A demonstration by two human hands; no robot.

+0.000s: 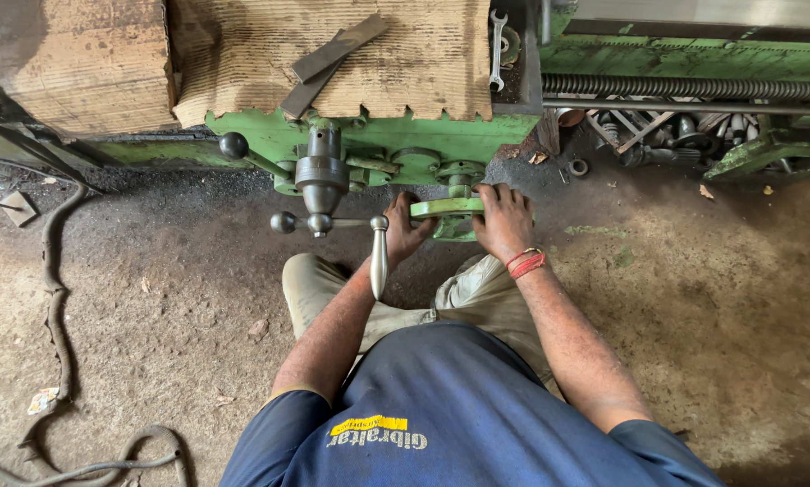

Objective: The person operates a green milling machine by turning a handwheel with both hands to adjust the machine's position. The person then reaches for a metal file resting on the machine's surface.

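We're gripping the green handwheel (447, 210) on the lathe apron front, paint worn. Left hand (407, 230) is curling fingers round its left rim, right hand (504, 221) is clamping the right rim, fingers pressed together. Brown corrugated cardboard (333, 54) is lying on the bed above

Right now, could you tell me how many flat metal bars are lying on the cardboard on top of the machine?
2. One flat bar lies diagonally on the cardboard; the second bar lies just below it, partly beneath its lower end. Others may be hidden.
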